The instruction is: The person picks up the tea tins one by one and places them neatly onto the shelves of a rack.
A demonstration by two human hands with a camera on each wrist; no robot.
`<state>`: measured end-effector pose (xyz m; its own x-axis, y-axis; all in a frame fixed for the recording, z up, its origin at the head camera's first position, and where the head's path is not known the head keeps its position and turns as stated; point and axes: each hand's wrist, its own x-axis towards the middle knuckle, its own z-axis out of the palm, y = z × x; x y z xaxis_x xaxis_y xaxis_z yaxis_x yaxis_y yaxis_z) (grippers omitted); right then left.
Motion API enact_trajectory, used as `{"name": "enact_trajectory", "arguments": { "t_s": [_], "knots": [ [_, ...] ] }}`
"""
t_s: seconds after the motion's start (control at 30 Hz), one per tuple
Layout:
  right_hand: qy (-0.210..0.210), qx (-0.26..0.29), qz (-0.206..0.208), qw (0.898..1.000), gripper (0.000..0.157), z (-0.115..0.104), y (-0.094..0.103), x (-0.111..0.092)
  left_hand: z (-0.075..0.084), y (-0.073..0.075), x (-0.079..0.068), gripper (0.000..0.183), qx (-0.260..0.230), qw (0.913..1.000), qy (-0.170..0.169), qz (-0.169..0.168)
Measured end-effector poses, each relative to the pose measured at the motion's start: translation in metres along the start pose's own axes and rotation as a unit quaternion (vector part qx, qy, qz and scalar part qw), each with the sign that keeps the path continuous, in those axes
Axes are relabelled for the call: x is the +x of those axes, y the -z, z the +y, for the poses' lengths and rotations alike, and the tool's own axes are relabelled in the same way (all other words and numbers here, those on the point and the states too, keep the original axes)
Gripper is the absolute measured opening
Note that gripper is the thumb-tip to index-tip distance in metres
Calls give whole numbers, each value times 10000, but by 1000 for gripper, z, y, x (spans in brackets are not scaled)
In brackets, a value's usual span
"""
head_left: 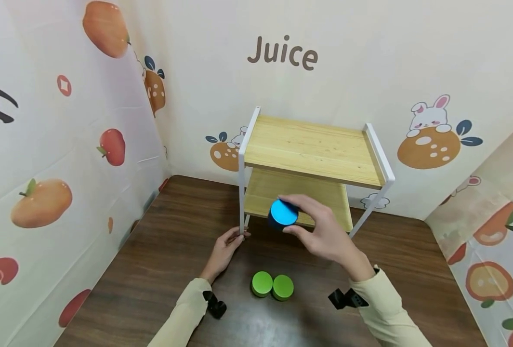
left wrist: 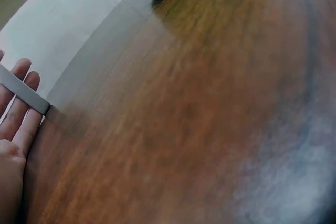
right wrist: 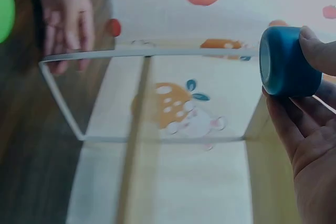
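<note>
In the head view my right hand (head_left: 319,231) grips a short blue cylinder (head_left: 283,212), thumb on one side and fingers on the other. It is held up in front of the lower board of a two-tier shelf (head_left: 312,147). The right wrist view shows the cylinder's rounded edge and paler round end (right wrist: 266,62). My left hand (head_left: 225,250) is low at the shelf's front left leg (head_left: 242,197), holding its foot between thumb and fingers. Behind the leg, the fingers (left wrist: 23,114) show in the left wrist view.
Two green cylinders (head_left: 262,283) stand side by side on the dark wooden table (head_left: 187,212), in front of the shelf and between my forearms. A fruit-printed cloth wall (head_left: 347,62) rises behind the shelf, with printed cloth at both sides.
</note>
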<state>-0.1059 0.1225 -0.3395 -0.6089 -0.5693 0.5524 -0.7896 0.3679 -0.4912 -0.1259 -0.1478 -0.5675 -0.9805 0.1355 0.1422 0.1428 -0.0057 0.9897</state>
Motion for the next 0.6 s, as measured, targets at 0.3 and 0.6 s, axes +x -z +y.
{"name": "enact_trajectory", "arguments": {
  "t_s": [0.3,0.6],
  "knots": [
    [292,-102,3,9995,63,-15,14,50,-2,-2,0,40,-7,10000,4,-24],
    [260,-221,27,9994,60,-20,19,88,0,1,-1,42,-125,9999,-13,-99]
  ]
}}
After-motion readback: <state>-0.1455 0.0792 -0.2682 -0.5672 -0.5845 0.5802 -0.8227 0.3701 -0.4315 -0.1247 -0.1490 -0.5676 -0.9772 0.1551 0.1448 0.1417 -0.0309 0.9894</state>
